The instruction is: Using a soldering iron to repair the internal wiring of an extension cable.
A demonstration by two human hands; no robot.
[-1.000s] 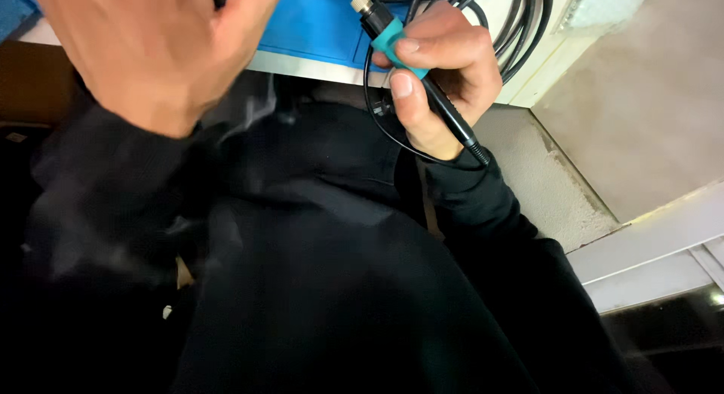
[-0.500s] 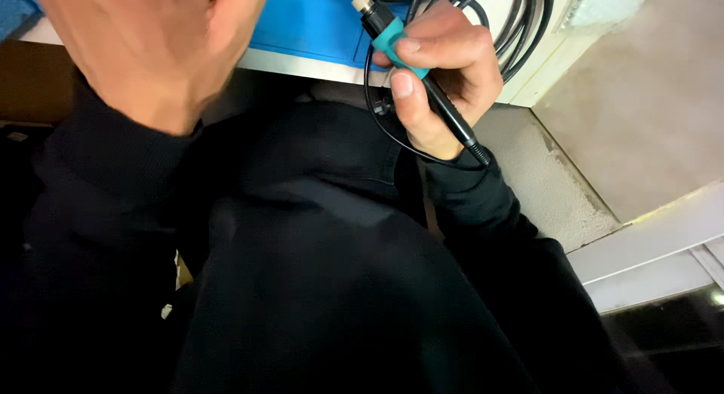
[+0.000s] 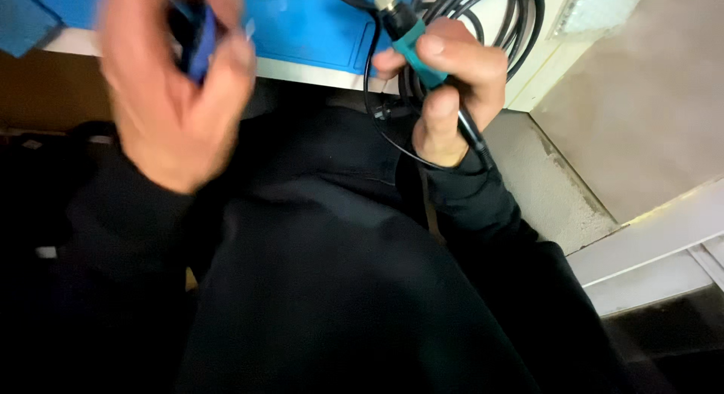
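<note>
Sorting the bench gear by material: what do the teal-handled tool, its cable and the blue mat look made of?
Teal-handled tool in the right hand: the teal sleeve looks like matte plastic or rubber; the collar at its top has a metallic shine. Black cable: smooth glossy sheath, likely rubber or plastic, lying in coils. Blue mat: flat, even matte blue, possibly silicone or rubber, though the picture leaves that open.

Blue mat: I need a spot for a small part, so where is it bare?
The blue mat is bare between the left hand and the right hand. Right of that, the coiled black cable and the teal-handled tool crowd the corner.
</note>
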